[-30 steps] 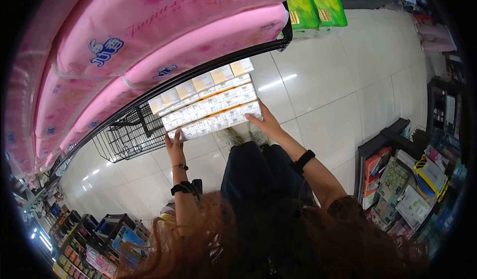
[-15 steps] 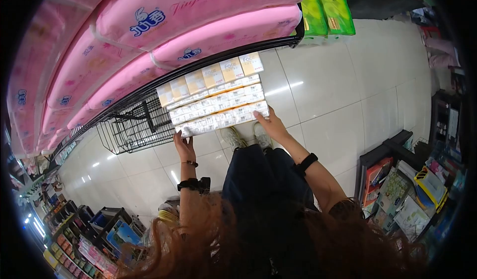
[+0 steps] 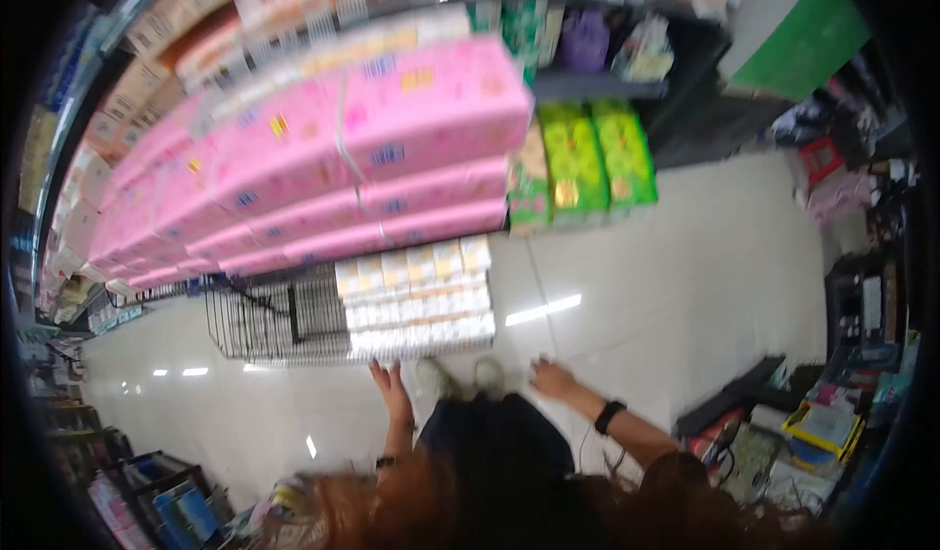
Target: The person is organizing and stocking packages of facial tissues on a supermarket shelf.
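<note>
White and pale-yellow packs of tissues (image 3: pixel 419 307) sit in stacked rows at the right end of a black wire basket (image 3: pixel 259 320). My left hand (image 3: pixel 392 389) is just below the front of the stack, fingers stretched and apart, holding nothing. Off to the right of the packs, over the floor, my right hand (image 3: pixel 556 381) is empty, its fingers loosely spread and somewhat blurred. A small gap seems to separate the left fingertips from the basket's front edge.
Large pink wrapped bundles (image 3: pixel 294 149) are piled behind the basket, with green packs (image 3: pixel 578 163) at their right end. Shelves with goods rise beyond. Pale tiled floor (image 3: pixel 676 266) surrounds my shoes (image 3: pixel 487 376). A yellow-edged box (image 3: pixel 822 437) lies among goods at lower right.
Both hands have let go of the tissue stack and drawn back from it. The stack now rests in the basket. The view has tilted up, showing more shelf.
</note>
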Demonstrator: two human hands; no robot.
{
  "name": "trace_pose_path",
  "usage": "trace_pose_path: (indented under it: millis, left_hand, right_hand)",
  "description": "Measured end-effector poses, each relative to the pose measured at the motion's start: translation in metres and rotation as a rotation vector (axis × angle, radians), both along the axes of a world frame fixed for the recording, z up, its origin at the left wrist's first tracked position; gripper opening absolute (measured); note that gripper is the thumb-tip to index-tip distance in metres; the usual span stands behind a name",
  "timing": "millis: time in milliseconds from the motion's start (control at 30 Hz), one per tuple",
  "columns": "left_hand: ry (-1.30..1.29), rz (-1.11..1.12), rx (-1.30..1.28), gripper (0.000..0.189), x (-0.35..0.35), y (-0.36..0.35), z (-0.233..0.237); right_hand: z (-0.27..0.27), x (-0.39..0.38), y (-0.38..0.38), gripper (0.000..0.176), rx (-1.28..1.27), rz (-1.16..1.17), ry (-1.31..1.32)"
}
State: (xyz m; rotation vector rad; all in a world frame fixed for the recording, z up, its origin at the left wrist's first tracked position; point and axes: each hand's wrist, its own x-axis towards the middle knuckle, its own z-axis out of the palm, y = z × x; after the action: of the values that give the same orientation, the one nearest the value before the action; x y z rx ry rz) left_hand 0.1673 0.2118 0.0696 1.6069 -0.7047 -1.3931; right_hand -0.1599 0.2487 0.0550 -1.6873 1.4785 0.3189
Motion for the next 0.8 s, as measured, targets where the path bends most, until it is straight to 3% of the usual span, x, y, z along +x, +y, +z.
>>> trace_pose_path:
  millis: [33,67,100,133,167,267,367,467,500,567,800]
  left_hand:
    - [0.033,-0.085,-0.022,0.055,0.0,-0.003,-0.02]
    - [-0.022,-0.172,0.076,0.045,-0.016,-0.011,0.045]
    - [0.019,-0.331,0.124,0.039,-0.014,-0.012,0.05]
    - [0.041,-0.338,0.022,0.037,-0.017,-0.007,0.044]
    - [-0.033,-0.452,0.074,0.037,-0.028,-0.014,0.083]
    - [0.03,-0.445,-0.116,0.034,-0.051,-0.016,0.123]
    - [0.065,-0.422,-0.195,0.031,-0.059,-0.022,0.138]
    - [-0.143,-0.526,-0.328,0.028,-0.058,-0.03,0.177]
    - [-0.145,-0.562,-0.341,0.028,-0.056,-0.029,0.184]
    - [0.153,-0.397,-0.289,0.028,-0.047,-0.036,0.196]
    - [0.014,-0.393,-0.295,0.025,-0.009,-0.041,0.216]
  right_hand:
    - [0.001,-0.005,0.005,0.039,0.001,0.053,-0.013]
    - [0.042,-0.007,-0.005,0.052,0.162,0.112,-0.04]
    - [0.044,-0.01,-0.003,0.053,0.189,0.142,-0.033]
    - [0.048,-0.012,-0.001,0.054,0.201,0.117,-0.025]
    - [0.067,-0.012,-0.005,0.055,0.244,0.102,-0.021]
    - [0.039,-0.02,0.002,0.056,-0.02,0.129,-0.004]
    - [0.06,-0.016,-0.018,0.058,-0.044,0.06,-0.011]
    - [0.08,-0.01,-0.037,0.058,-0.078,0.039,-0.03]
    - [0.083,-0.006,-0.043,0.056,-0.145,0.029,-0.056]
    - [0.1,0.006,-0.057,0.055,-0.238,-0.025,-0.095]
    - [0.136,0.014,-0.098,0.05,-0.341,-0.018,-0.112]
